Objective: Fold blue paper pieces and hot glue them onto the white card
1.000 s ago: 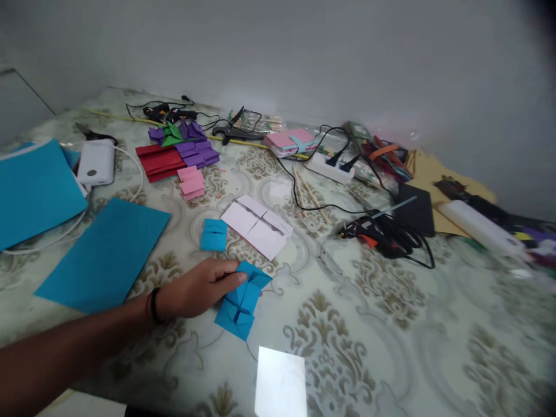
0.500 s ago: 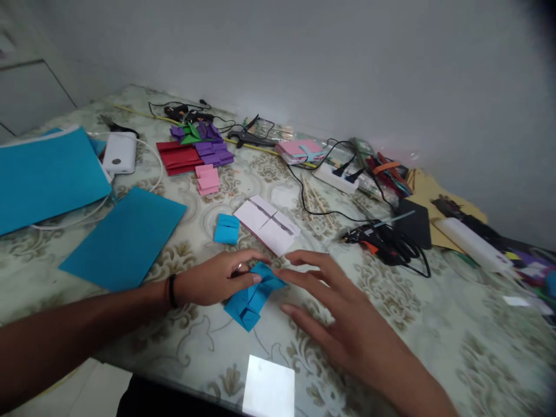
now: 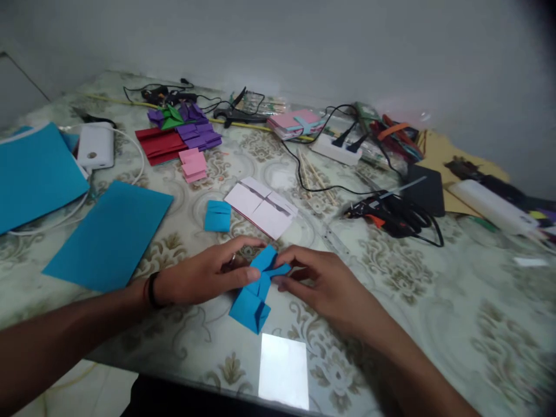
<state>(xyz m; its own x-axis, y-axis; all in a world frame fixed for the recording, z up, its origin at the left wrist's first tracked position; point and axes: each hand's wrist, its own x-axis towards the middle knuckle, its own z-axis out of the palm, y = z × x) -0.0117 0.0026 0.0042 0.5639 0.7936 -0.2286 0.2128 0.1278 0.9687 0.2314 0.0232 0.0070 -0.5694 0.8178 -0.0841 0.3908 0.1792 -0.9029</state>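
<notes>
A folded blue paper piece [image 3: 252,308] lies at a slant near the table's front, with creased flaps along it. My left hand [image 3: 212,272] grips its left side, thumb on top and fingers behind the upper edge. On the other side my right hand [image 3: 315,278] pinches a raised flap at the upper right between thumb and fingers. Just behind the hands are a small folded blue square [image 3: 218,216] and a white folded paper stack [image 3: 260,205] with a dark cross of gaps.
Blue sheets [image 3: 110,231] lie left, near a white power bank [image 3: 96,145]. Red folded paper [image 3: 160,143], purple folded paper [image 3: 200,136] and pink folded paper [image 3: 193,165] sit behind. A glue gun [image 3: 373,211], power strip [image 3: 336,149] and cables are at the right.
My right hand has closed from spread fingers onto the upper right flap, which now stands up more. The view has shifted a little, and my left hand still holds the paper.
</notes>
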